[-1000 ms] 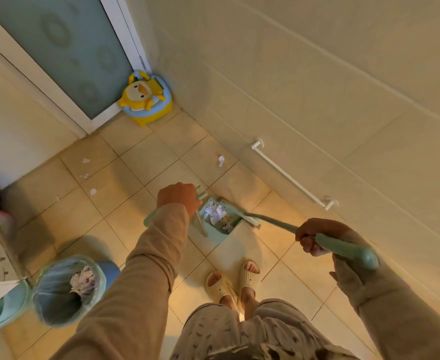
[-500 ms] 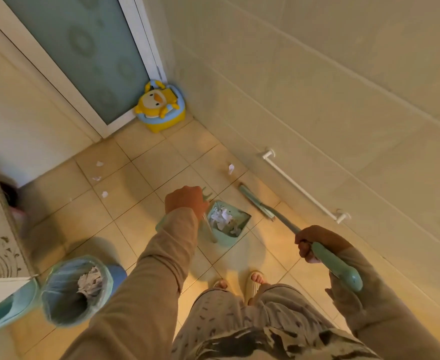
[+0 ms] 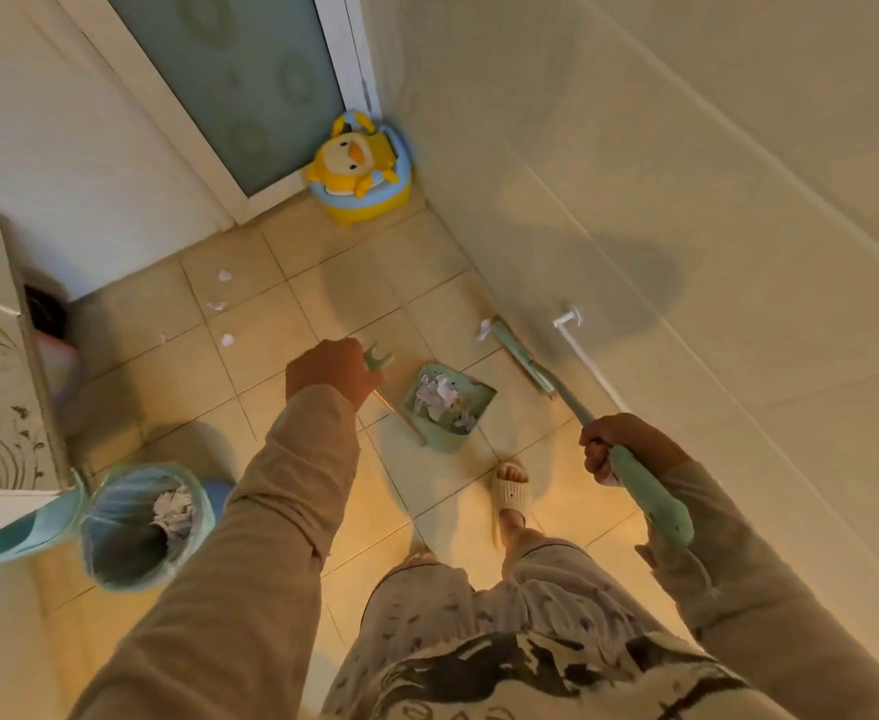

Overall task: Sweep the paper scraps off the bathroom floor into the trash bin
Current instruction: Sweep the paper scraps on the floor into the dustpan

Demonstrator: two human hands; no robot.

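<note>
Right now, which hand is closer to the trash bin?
Left. The left hand, holding the dustpan handle, is above and right of the trash bin in the picture; the right hand, gripping the broom, is farther away by the wall.

Dim warm light, soft motion blur, wide-angle bending at edges.

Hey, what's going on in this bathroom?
A person is sweeping up paper scraps. The left hand grips the handle of the dustpan, which is down at the floor with scraps in it. The right hand holds the broom, its head next to one scrap by the wall. A few more scraps lie near the door. The trash bin, on the person's left, has paper in it.
</note>
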